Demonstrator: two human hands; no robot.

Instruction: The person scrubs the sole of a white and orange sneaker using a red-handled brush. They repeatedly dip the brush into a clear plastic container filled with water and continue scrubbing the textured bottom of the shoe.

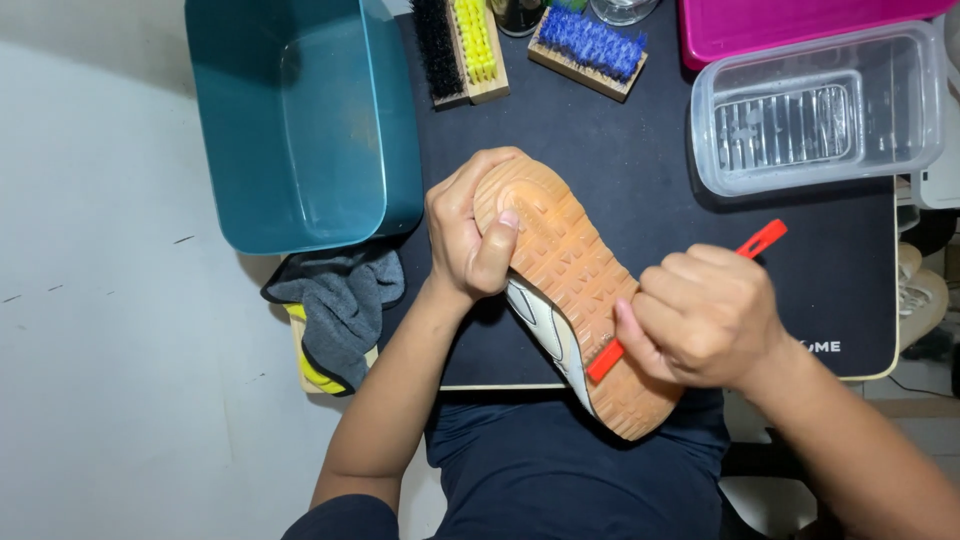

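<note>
A sneaker [575, 290] is held sole up over the black mat, its orange-tan ridged sole facing me and its pale upper showing along the lower left edge. My left hand [470, 235] grips the toe end, thumb pressed on the sole. My right hand [705, 315] is closed around a red brush handle [762, 238]; the red head [603, 362] rests against the sole near the heel.
A teal plastic tub [300, 120] stands at the upper left, a grey cloth [345, 300] below it. Wooden brushes with black, yellow [475, 40] and blue bristles [590, 45] lie at the back. A clear container [815, 110] and a pink box [790, 20] sit upper right on the black mat [640, 170].
</note>
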